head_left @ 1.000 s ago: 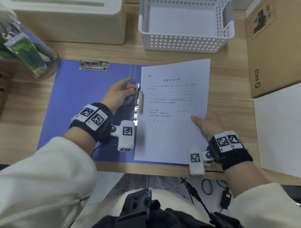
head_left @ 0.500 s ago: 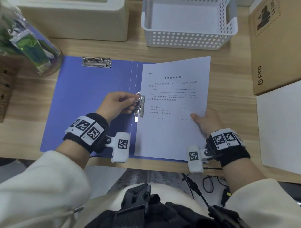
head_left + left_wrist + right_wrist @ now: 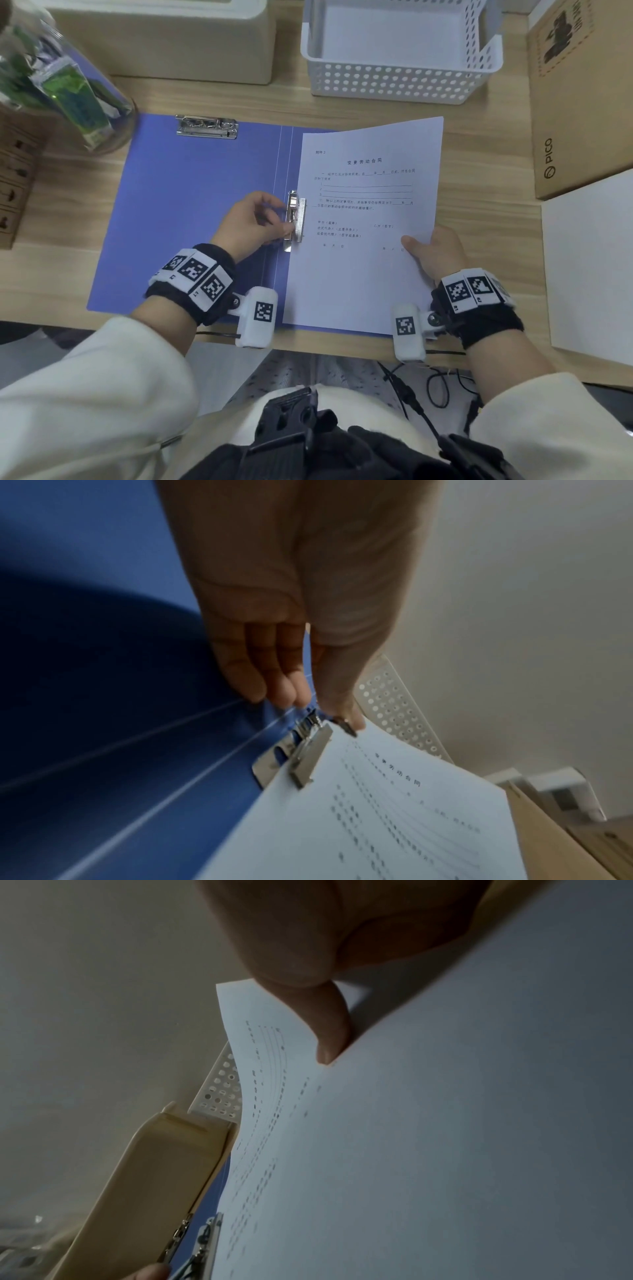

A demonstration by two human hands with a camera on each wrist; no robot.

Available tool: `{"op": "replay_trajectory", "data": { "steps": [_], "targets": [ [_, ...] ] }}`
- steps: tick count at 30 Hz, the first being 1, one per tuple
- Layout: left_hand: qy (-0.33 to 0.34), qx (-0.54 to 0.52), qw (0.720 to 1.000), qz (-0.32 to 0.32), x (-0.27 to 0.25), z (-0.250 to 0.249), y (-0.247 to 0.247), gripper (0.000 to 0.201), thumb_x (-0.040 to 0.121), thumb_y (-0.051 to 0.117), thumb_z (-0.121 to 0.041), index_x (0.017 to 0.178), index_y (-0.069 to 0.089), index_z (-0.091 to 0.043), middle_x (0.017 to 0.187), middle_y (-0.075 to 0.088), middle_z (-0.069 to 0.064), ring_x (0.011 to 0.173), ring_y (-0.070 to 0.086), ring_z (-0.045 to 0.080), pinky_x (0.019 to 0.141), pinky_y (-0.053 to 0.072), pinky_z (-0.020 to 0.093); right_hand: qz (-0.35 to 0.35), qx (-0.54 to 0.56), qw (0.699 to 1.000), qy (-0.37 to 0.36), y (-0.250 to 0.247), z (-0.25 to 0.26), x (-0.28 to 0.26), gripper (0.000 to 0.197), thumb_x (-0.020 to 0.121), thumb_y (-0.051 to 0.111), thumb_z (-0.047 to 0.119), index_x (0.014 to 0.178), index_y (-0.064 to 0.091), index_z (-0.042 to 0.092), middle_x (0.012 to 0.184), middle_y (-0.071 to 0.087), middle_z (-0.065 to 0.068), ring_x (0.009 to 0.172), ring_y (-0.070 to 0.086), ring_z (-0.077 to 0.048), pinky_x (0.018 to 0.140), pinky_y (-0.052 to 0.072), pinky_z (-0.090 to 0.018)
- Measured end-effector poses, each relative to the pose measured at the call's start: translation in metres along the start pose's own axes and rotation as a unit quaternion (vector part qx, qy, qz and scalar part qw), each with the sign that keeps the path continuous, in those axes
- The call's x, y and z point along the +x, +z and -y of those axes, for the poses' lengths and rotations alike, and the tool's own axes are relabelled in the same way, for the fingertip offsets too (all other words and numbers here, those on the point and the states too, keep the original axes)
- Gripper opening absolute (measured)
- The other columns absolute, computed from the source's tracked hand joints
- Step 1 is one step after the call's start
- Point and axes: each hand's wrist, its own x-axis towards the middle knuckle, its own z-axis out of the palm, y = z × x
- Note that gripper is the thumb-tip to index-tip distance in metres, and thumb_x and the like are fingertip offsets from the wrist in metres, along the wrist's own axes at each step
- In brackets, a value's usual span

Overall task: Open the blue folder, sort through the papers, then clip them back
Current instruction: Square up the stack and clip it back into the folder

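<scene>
- A blue folder (image 3: 191,212) is laid open on the wooden desk (image 3: 479,144).
- Printed papers (image 3: 363,240) are set on its right half, under a metal side clip (image 3: 296,221).
- The clip is pinched by the left hand (image 3: 251,222).
- The papers' right edge is held by the right hand (image 3: 436,251).
- A white perforated basket (image 3: 400,82) is placed behind.

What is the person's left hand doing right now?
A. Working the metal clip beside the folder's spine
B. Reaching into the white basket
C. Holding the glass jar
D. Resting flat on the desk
A: the left hand has its fingertips on the metal clip at the paper's left edge.
</scene>
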Motion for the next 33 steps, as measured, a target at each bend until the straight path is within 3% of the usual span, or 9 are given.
{"op": "replay_trajectory", "data": {
  "steps": [4,6,11,17,21,25,28,30,33],
  "targets": [
    [-0.012,0.005,1.000,0.009,0.001,-0.002,-0.003,0.014,0.084,0.064,-0.012,0.085,0.056,-0.024,0.061,0.064,-0.003,0.054,0.060,0.006,0.058,0.050,0.021,-0.002,-0.005,1.000,0.002,0.000,0.000,0.000,0.028,0.085,0.058,0.009,0.112,0.059,0.000,0.118,0.063,-0.017,0.103,0.059,-0.028,0.083,0.041,-0.028],
    [-0.021,-0.041,0.999,0.014,0.000,-0.005,-0.003,0.010,0.086,0.061,-0.012,0.084,0.062,-0.022,0.054,0.067,-0.008,0.050,0.060,0.001,0.058,0.052,0.018,0.000,-0.002,1.000,0.004,-0.001,0.001,0.000,0.029,0.085,0.058,0.009,0.112,0.058,-0.001,0.118,0.063,-0.017,0.104,0.059,-0.029,0.084,0.041,-0.028],
    [-0.026,-0.104,0.994,0.014,0.001,-0.013,-0.002,0.014,0.087,0.058,-0.013,0.078,0.068,-0.017,0.057,0.070,-0.010,0.053,0.062,0.001,0.061,0.054,0.014,0.005,0.000,1.000,0.004,0.000,0.001,0.002,0.029,0.085,0.058,0.008,0.112,0.058,-0.001,0.117,0.063,-0.017,0.102,0.060,-0.029,0.082,0.042,-0.028],
    [-0.035,-0.013,0.998,0.046,0.000,0.000,-0.003,0.019,0.077,0.070,-0.004,0.081,0.061,-0.020,0.056,0.066,-0.006,0.053,0.060,0.006,0.061,0.053,0.022,0.008,-0.018,1.000,0.005,0.000,-0.001,0.004,0.028,0.085,0.058,0.008,0.112,0.059,-0.001,0.118,0.063,-0.018,0.106,0.059,-0.032,0.085,0.042,-0.030],
    [0.008,0.162,0.987,-0.022,0.004,0.009,0.001,0.037,0.067,0.080,-0.016,0.085,0.048,-0.020,0.065,0.053,-0.005,0.058,0.048,0.014,0.064,0.043,0.033,0.004,-0.026,1.000,0.004,0.001,-0.001,0.005,0.029,0.085,0.058,0.009,0.114,0.058,0.001,0.118,0.063,-0.017,0.107,0.059,-0.032,0.087,0.042,-0.030],
    [0.021,0.277,0.958,-0.066,0.001,0.010,0.016,0.039,0.070,0.075,-0.023,0.090,0.042,-0.023,0.066,0.046,-0.011,0.066,0.047,0.017,0.062,0.035,0.030,-0.001,-0.045,0.999,0.007,0.001,0.000,0.003,0.032,0.086,0.057,0.011,0.117,0.056,0.002,0.121,0.062,-0.016,0.109,0.058,-0.031,0.090,0.042,-0.032],
    [0.025,0.278,0.958,-0.069,-0.002,0.010,0.013,0.043,0.070,0.077,-0.028,0.093,0.041,-0.025,0.071,0.046,-0.013,0.069,0.047,0.016,0.062,0.034,0.029,-0.021,-0.054,0.998,-0.008,0.001,0.002,-0.001,0.039,0.084,0.060,0.012,0.121,0.050,0.004,0.123,0.060,-0.013,0.109,0.056,-0.026,0.083,0.038,-0.024],
    [0.029,0.225,0.970,-0.086,-0.004,0.017,-0.004,0.045,0.068,0.079,-0.028,0.099,0.047,-0.023,0.081,0.051,-0.010,0.074,0.049,0.017,0.069,0.040,0.032,-0.052,-0.045,0.998,-0.009,-0.002,0.001,-0.006,0.044,0.080,0.063,0.010,0.122,0.047,0.007,0.118,0.060,-0.010,0.099,0.055,-0.020,0.079,0.037,-0.023],
    [0.024,0.171,0.959,-0.223,-0.009,0.039,-0.052,0.044,0.074,0.073,-0.024,0.111,0.054,-0.009,0.109,0.060,0.011,0.098,0.058,0.030,0.091,0.047,0.044,-0.094,-0.031,0.995,-0.007,-0.009,-0.009,-0.009,0.050,0.074,0.066,0.009,0.121,0.047,0.010,0.119,0.058,-0.012,0.095,0.055,-0.022,0.082,0.043,-0.030]
  ]
}}
